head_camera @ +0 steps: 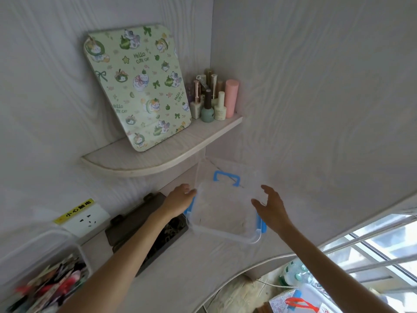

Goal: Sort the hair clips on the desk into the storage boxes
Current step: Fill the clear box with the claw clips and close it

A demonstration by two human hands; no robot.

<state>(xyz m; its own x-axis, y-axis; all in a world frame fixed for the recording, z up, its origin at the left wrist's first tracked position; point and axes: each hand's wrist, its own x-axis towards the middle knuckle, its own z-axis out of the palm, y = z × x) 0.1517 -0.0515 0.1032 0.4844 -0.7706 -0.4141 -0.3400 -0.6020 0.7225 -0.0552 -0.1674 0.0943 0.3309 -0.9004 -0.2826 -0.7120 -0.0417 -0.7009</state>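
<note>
Bright plastic in reds, pinks and blacks fills the clear tub (45,274) nearest the viewer at the lower left; these look like the hair clips (56,283), heaped and not yet sorted, though blur hides their shapes. Keeping them in one tub at the near edge of the tabletop (191,263) puts them within easy reach for the sorting.

Farther in lies a dark brown box (144,227) with its lid folded back toward the wall, some dark tangled contents showing inside; it is already open, presumably to receive one kind of clip.

Just beyond it, both forearms stretch forward to a clear storage box (223,213) with blue latches. The box seems empty and tilts a little, its lid (225,175) with the blue handle swung up against the wall behind. The left hand (180,199) holds the box's left rim, thumb and fingers curled at the edge beside the blue latch, most likely steadying or drawing it closer. The right hand (270,208) hovers just beside the right rim, its fingers spread and straight, gripping nothing; whether the fingertips touch the plastic I cannot tell. My judgement is that the box is being set in place before any clip goes in.

Behind, a curved wall shelf (158,161) carries a green cat-print board (137,86) leaning on the wall and a cluster of nail-polish bottles (212,98). A wall socket (86,220) with a yellow label sits left.
</note>
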